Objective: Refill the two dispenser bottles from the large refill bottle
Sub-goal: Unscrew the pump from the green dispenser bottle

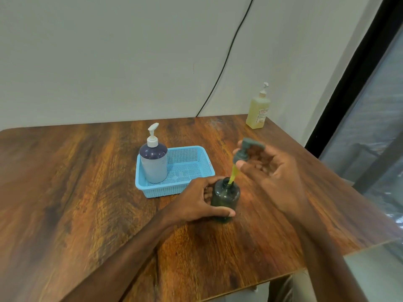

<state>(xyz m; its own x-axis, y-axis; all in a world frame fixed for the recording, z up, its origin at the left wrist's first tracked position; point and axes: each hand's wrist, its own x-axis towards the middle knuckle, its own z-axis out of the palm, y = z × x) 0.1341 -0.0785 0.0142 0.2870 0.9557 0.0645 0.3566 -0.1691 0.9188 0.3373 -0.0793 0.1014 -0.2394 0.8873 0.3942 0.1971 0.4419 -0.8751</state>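
Note:
A dark grey dispenser bottle (225, 198) stands upright on the wooden table (87, 192), and my left hand (199, 202) grips its side. My right hand (268, 171) holds its grey pump head (245, 151) lifted above the open neck. The pump's yellow-tinted tube (233, 176) still dips into the neck. A second dispenser bottle (153, 164), dark blue on top with a white pump, stands in the left end of a blue basket (192, 171). The large refill bottle (258, 111), filled with yellow liquid, stands at the far right corner of the table.
A black cable (226, 59) hangs down the wall behind the table. A dark window frame (353, 83) runs along the right side. The table's right and near edges are close to my arms.

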